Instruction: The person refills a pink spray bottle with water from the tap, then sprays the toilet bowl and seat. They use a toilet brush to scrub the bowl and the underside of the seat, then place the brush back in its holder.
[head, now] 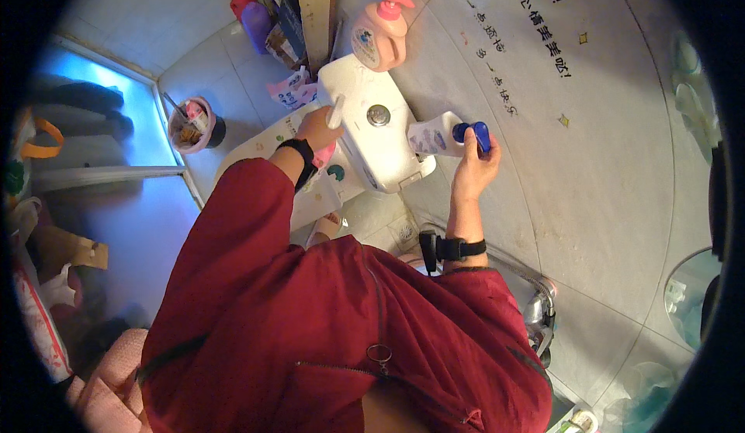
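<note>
My right hand [476,162] grips a white plastic bottle [436,135] by its blue cap [481,136], beside the toilet's cistern. The bottle lies nearly sideways and bears a printed label. My left hand [317,130] is closed around a short white handle [335,113] at the cistern's left edge; what the handle belongs to is hidden. Something pink [325,155] shows under the left wrist. Between both hands is the white toilet cistern [364,92], with a round chrome flush button [378,115] on top. The toilet lid [256,159], decorated with stickers, extends under my left arm.
A peach pump bottle [381,37] stands on the cistern's far end. Beyond the toilet are a wooden post [316,20], a purple bottle [256,25] and a pink-lined waste bin [192,127]. A tiled wall [559,171] with printed writing rises on the right.
</note>
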Motion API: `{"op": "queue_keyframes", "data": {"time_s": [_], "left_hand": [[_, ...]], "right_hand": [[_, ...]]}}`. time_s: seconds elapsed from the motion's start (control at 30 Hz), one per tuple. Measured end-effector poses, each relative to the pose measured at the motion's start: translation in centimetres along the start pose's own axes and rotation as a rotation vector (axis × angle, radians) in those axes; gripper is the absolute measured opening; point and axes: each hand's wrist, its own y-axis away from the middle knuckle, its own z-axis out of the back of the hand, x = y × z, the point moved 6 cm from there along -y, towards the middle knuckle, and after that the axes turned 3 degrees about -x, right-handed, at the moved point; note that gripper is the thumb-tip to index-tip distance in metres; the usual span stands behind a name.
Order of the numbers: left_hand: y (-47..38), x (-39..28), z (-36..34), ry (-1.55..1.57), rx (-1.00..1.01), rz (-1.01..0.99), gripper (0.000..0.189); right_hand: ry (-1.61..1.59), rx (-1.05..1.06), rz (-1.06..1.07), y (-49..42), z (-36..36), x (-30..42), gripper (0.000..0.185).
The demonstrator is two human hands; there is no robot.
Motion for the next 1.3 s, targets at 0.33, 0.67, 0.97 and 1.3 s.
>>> {"op": "queue_keyframes", "data": {"time_s": [0.33,0.67,0.97,1.3], "left_hand": [[-2.4,3.7,-0.6,0.01,0.031,0.038,0.029],[6.5,0.7,-5.1,-0.008,0.321,-0.131,0.026],[9.3,-4.7,-9.9,-0.102,0.446,-0.228,0.041],[6.7,-4.8,-6.4,-0.013,0.185,-0.135,0.038]], "right_hand": [[-0.031,-0.036,0.018,1.8,4.0,3.7,0.037],[0.006,-0.127,0.013,1.5,7.9,2.8,0.036],[-0.004,-0.135,0.064,1.2,8.5,3.3,0.035],[-0.016,-0.032,0.089,1.1,6.1,3.0,0.036]]}}
